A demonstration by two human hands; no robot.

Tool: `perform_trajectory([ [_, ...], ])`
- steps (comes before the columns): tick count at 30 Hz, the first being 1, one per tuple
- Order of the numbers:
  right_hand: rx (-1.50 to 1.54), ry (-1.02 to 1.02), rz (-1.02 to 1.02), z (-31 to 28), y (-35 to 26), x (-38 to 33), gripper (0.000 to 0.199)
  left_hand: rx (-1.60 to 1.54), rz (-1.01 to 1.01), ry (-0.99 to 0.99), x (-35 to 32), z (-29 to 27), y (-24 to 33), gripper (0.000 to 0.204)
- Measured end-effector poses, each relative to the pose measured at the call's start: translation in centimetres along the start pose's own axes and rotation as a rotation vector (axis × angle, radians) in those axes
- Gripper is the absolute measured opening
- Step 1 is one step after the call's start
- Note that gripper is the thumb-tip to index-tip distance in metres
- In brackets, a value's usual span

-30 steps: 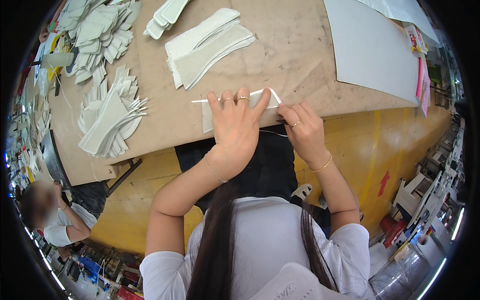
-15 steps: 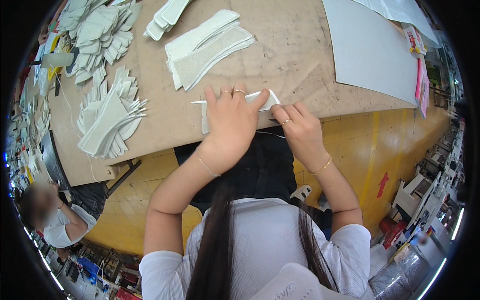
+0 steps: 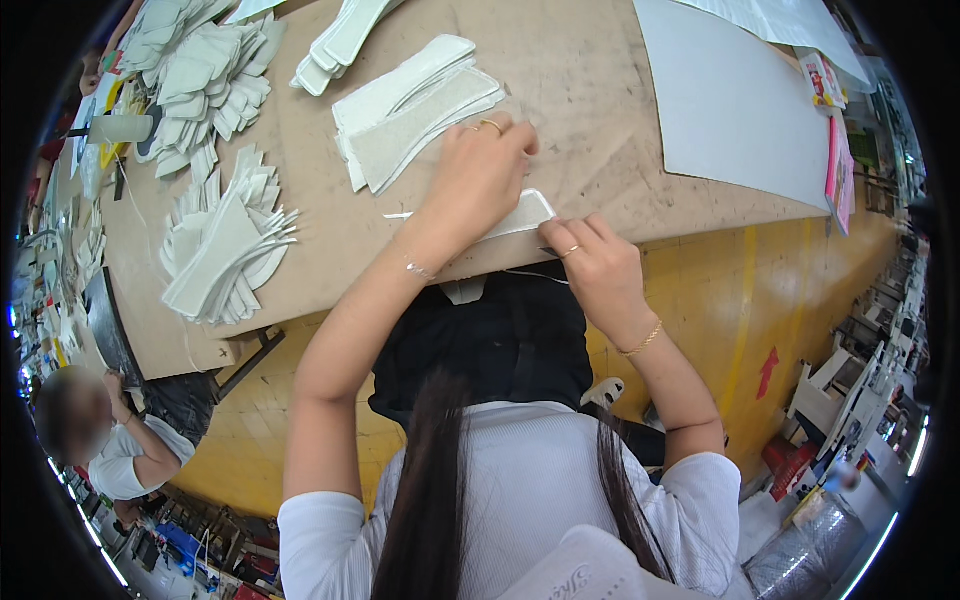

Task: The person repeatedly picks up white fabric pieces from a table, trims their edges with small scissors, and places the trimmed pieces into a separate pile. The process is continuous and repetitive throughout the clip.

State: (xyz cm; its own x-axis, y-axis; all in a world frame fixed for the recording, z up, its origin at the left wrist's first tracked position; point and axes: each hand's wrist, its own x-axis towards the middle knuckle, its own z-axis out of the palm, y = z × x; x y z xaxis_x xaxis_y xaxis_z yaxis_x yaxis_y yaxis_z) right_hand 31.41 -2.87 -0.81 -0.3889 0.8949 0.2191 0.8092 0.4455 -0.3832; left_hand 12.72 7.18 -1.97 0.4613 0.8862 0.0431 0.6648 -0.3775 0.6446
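A pale fabric piece [image 3: 521,215] with a white rim lies by the table's near edge, partly behind my left forearm. Above the table, just right of a stack of similar curved pieces [image 3: 418,120], my left hand [image 3: 483,172] has its fingers curled in. Their tips are hidden, so whatever they may hold cannot be made out. My right hand [image 3: 603,268] is closed at the right end of the fabric piece. A small dark pointed tool [image 3: 549,251] sticks out from its fingers; its exact kind is unclear. A thin white strip [image 3: 397,216] shows left of my forearm.
Fanned piles of pale pieces [image 3: 228,240] cover the table's left side, with another stack [image 3: 340,45] at the far edge. A large grey-white board [image 3: 735,110] lies on the right. A person [image 3: 130,440] sits at the lower left. Yellow floor [image 3: 690,290] borders the table.
My left hand has lifted off the fabric piece and moved away from me, its flat fingers now curled. My right hand stays near the piece's end, slightly lower.
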Motion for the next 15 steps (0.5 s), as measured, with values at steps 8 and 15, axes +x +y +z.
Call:
perform_trajectory([
  [8,0.549,-0.007,0.673,-0.8,0.9,0.1,0.022,0.260,0.562,-0.125,-5.7,-1.0,-0.9,0.041],
  [15,0.647,-0.252,0.804,-2.2,-2.2,4.2,0.028,0.352,0.232,0.061,-9.4,-0.9,-0.6,0.042],
])
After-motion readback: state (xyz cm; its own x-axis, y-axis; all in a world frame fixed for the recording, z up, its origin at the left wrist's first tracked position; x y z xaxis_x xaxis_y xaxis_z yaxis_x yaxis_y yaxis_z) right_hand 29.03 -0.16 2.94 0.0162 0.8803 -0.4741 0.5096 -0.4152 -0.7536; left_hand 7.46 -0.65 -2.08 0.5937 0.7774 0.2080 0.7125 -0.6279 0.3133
